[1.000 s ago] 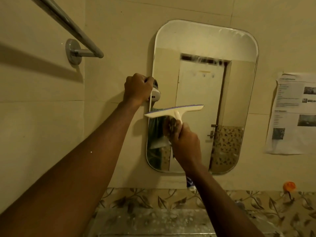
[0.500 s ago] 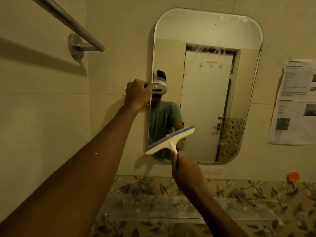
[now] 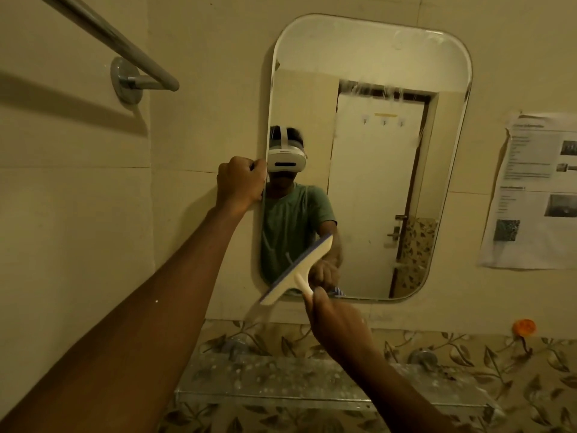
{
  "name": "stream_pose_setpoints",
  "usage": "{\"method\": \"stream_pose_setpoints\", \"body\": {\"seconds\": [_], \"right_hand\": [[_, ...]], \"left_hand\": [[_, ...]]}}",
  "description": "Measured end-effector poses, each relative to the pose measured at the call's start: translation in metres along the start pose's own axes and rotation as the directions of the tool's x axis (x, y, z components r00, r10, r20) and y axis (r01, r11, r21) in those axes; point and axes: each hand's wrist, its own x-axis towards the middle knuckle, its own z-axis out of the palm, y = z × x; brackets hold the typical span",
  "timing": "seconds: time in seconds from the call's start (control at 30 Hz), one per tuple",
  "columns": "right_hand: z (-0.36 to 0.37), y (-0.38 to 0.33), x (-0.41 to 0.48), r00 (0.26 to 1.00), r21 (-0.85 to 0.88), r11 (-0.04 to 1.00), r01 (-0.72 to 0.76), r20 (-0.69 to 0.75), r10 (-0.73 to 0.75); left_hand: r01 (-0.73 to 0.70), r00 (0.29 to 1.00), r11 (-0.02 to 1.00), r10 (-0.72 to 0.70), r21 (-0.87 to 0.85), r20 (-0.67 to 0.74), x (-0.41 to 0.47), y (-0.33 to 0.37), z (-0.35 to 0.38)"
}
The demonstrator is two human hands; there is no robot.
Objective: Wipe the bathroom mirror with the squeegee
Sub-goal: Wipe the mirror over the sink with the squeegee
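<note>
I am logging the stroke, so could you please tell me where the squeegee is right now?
In the head view, the squeegee is at the mirror's lower left corner, tilted, held by its handle in the right hand, above the glass shelf.

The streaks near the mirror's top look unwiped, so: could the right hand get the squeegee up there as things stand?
Probably yes. The right hand holds the squeegee at the mirror's lower left corner, the glass above is unobstructed, and the left hand grips only the left edge.
</note>
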Motion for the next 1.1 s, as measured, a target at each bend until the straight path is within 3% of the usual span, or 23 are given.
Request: {"method": "stream_pose_setpoints", "body": {"seconds": [0.2,0.3,0.4,0.47,0.57,0.7,0.93,1.1], "right_hand": [[-0.005,0.035,-0.013,0.999,-0.11,0.993,0.048,0.015,-0.046],[-0.009,0.029,-0.01,0.999,-0.072,0.997,0.027,0.022,-0.025],[-0.018,0.01,0.004,0.998,0.148,0.989,-0.025,-0.056,0.034],[-0.025,-0.004,0.019,0.981,0.382,0.92,-0.091,-0.124,0.148],[-0.026,-0.022,0.024,0.943,0.525,0.83,-0.187,-0.141,0.301],[0.007,-0.03,-0.007,0.887,0.499,0.794,-0.348,-0.098,0.451],[0.047,-0.028,-0.047,0.836,0.46,0.734,-0.5,0.033,0.548],[0.029,-0.026,-0.053,0.873,0.482,0.777,-0.405,-0.049,0.486]], "left_hand": [[0.07,0.998,0.997,-0.069,-0.027,0.006,-0.017,-0.01,0.002],[0.099,0.995,0.995,-0.098,-0.009,0.034,-0.038,-0.023,0.004],[0.094,0.995,0.995,-0.094,0.018,0.03,-0.047,-0.032,0.007],[0.086,0.996,0.996,-0.087,0.019,0.037,-0.048,-0.032,0.007],[0.069,0.997,0.997,-0.07,0.04,0.025,-0.049,-0.03,0.008],[0.068,0.998,0.997,-0.068,0.037,0.014,-0.048,-0.031,0.008],[0.071,0.997,0.997,-0.071,0.036,0.025,-0.05,-0.027,0.006],[0.085,0.995,0.996,-0.085,0.013,0.044,-0.049,-0.033,0.005]]}}
